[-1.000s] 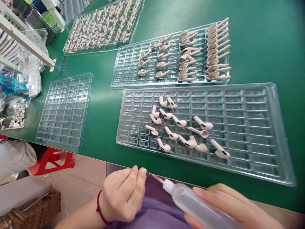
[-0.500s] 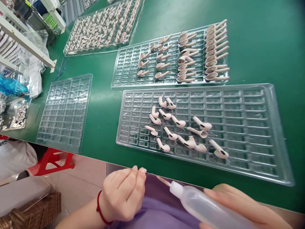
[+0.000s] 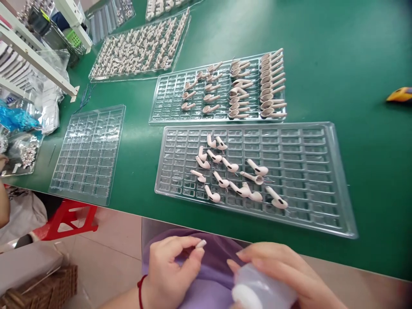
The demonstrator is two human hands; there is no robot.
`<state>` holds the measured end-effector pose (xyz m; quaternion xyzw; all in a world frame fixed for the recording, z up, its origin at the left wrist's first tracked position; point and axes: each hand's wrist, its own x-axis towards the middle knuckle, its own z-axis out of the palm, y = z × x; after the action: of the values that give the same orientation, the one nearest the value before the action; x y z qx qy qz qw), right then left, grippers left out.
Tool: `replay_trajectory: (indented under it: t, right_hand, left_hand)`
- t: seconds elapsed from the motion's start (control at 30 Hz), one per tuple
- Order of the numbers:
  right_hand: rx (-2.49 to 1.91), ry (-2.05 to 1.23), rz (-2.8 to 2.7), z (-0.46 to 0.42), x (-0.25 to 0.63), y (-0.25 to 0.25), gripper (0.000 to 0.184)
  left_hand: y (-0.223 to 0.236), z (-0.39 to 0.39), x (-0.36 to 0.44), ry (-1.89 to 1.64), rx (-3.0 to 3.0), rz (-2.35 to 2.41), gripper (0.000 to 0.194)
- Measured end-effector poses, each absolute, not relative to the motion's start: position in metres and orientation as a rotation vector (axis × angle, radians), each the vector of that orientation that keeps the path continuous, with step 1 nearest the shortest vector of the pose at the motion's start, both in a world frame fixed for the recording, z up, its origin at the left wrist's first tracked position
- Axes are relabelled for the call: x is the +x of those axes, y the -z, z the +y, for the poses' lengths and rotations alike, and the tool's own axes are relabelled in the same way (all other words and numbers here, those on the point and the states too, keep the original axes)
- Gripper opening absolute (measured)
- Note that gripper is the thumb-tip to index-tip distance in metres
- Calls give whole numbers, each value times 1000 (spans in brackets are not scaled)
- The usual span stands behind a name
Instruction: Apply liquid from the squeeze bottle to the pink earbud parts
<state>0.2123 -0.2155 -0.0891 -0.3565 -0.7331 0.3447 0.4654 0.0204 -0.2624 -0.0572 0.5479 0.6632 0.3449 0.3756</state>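
Note:
My left hand [image 3: 175, 268] pinches a small white piece [image 3: 201, 243] between thumb and forefinger; most of it is hidden. In my right hand [image 3: 283, 270] is a translucent plastic squeeze bottle [image 3: 264, 283], its white round end pointing down and toward me. The bottle's thin tip cannot be seen. Both hands are over my lap, just off the table edge. Beyond them lies a clear compartment tray [image 3: 309, 171] with several white earbuds [image 3: 230, 165] strewn on it, thin wires sticking out from some.
Behind it, another clear tray [image 3: 170, 94] bears earbud shells [image 3: 272, 86] in rows. A fuller tray [image 3: 138, 47] lies farther back, and a clear tray [image 3: 90, 150] at left. A yellow tool [image 3: 399, 95] is at right, a red stool [image 3: 67, 219] below the green table [image 3: 138, 171].
My right hand has swung the bottle down, its pointed tip dropping out of sight. My left hand has turned, showing more of the white piece. The view has shifted slightly.

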Motion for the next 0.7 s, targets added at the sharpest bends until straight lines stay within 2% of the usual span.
replay_trajectory:
  t: [0.1, 0.23, 0.5, 0.7]
  right_hand:
    - [-828, -610, -1932, -213, 205, 90, 19]
    - [-803, -517, -1992, -213, 198, 91, 17]
    - [-818, -538, -1995, -215, 194, 93, 23]
    - [-830, -518, -1992, -214, 194, 97, 22]
  left_hand:
    - [65, -264, 29, -844, 839, 1632, 12]
    - [70, -262, 40, -939, 446, 1503, 24]
    - [71, -255, 46, -1022, 444, 1591, 29]
    - [71, -253, 52, -1046, 441, 1633, 27]
